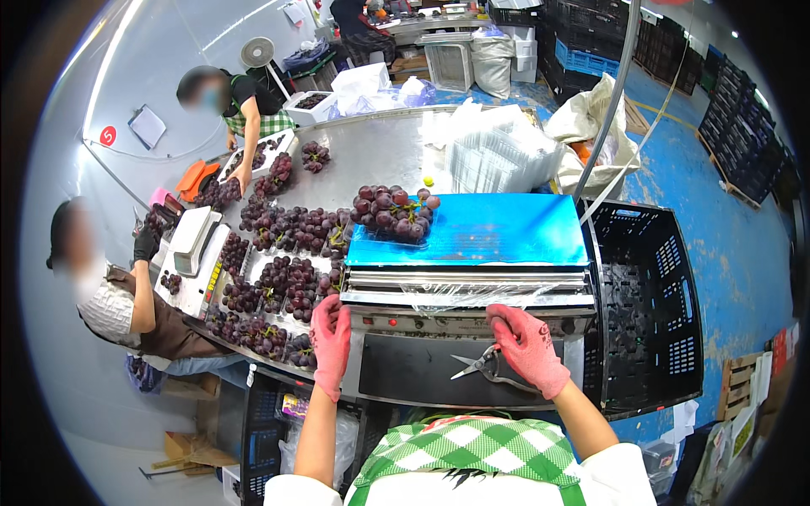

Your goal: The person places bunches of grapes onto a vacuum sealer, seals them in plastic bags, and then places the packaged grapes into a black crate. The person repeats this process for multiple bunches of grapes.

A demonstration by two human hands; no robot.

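In pink gloves, both my hands are at the front of a film wrapping machine (pixel 468 279). My left hand (pixel 331 348) is by its left front corner, close to the packed grapes, with fingers curled. Near the loose edge of the clear cling film (pixel 443 298) is my right hand (pixel 528 351), also curled; whether it grips the film is unclear. A tray of dark red grapes (pixel 393 212) sits at the left of the machine's blue top plate (pixel 512 231). Below the machine's front, pruning shears (pixel 482 363) lie on a black plate (pixel 411 373), partly behind my right hand.
Rows of grape trays (pixel 278 284) cover the steel table (pixel 373 142) to the left, beside a white scale (pixel 196 237). Clear plastic trays (pixel 500 152) are stacked behind the machine. A black crate (pixel 648 316) stands right, beyond a metal pole (pixel 610 95). Two co-workers handle grapes at left.
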